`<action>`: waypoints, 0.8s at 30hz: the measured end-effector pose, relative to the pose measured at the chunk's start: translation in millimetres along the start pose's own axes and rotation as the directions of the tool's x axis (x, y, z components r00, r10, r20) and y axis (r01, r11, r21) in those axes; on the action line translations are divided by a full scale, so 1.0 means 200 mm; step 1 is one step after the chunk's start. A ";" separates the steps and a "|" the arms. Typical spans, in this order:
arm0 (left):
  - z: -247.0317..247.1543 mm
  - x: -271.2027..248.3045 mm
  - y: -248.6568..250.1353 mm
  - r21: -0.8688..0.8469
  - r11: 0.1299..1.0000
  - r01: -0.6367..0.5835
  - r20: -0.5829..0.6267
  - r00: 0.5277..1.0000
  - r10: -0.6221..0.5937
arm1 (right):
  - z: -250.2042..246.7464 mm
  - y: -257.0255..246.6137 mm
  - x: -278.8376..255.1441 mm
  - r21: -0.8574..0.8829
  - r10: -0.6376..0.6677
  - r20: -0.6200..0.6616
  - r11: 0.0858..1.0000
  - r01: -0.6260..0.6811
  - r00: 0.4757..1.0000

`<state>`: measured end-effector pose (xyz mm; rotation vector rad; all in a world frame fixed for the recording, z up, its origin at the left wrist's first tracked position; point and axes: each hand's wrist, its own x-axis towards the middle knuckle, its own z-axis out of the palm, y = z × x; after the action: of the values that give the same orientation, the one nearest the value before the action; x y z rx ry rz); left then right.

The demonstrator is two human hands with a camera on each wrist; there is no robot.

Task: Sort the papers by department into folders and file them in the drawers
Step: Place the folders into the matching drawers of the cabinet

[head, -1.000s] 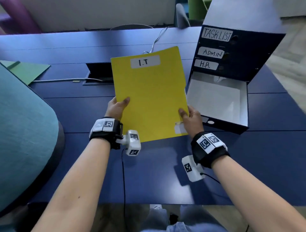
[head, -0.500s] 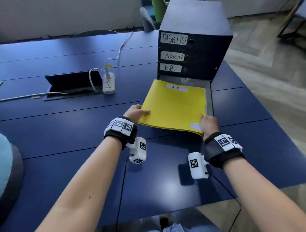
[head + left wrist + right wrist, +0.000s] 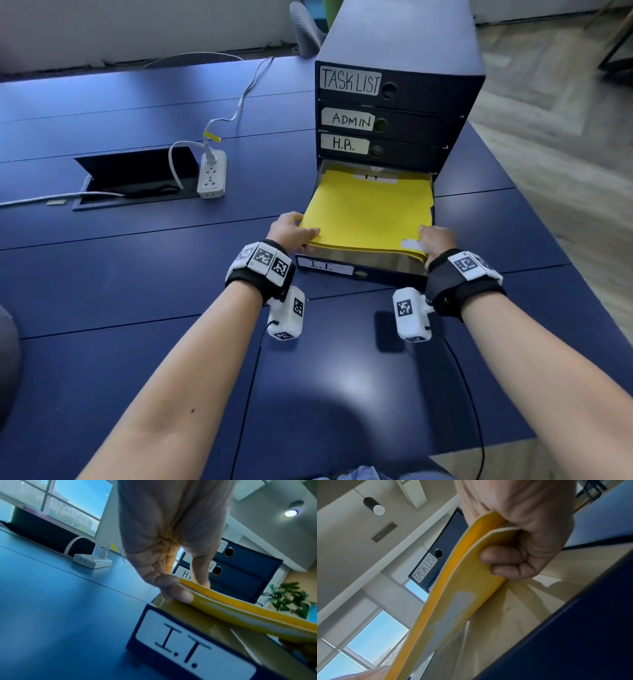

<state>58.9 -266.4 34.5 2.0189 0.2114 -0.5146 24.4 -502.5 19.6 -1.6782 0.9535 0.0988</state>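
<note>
A yellow folder (image 3: 368,209) labelled I.T lies tilted into the open bottom drawer (image 3: 356,272) of a dark blue drawer cabinet (image 3: 400,102); its far end is inside, its near edge is raised above the drawer front. My left hand (image 3: 294,231) pinches the folder's near left corner, thumb on top. My right hand (image 3: 433,240) grips the near right corner. In the left wrist view the folder (image 3: 240,609) hangs above the drawer's I.T. label (image 3: 188,651). In the right wrist view my fingers (image 3: 505,561) curl under the folder (image 3: 453,601).
The cabinet's upper drawers read TASK LIST (image 3: 349,82), ADMIN (image 3: 349,120) and H.R. (image 3: 342,145) and are closed. A white power strip (image 3: 212,174) with a cable sits left of the cabinet beside an open cable hatch (image 3: 133,178) in the blue table (image 3: 137,274).
The folder went from upright in front of me to flat and into the open I.T. drawer. Both hands moved forward and down with it, keeping their hold.
</note>
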 end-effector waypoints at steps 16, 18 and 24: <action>0.12 0.06 0.01 0.910 0.369 -0.188 0.165 0.982 0.093 | 0.09 0.03 0.05 -0.477 -0.123 -0.056 0.875 0.081 0.991; 0.14 0.10 0.03 0.936 0.298 -0.185 0.179 0.983 0.048 | 0.09 0.05 0.05 -0.515 -0.173 -0.035 0.847 0.131 0.984; 0.19 0.15 0.03 0.975 0.175 -0.141 0.139 0.990 0.020 | 0.10 0.05 0.04 -0.720 -0.091 0.157 0.671 0.177 0.984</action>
<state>77.1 -304.6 9.8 3.2875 -0.4714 -0.7989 31.0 -489.3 0.6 -2.4565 0.7340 0.5344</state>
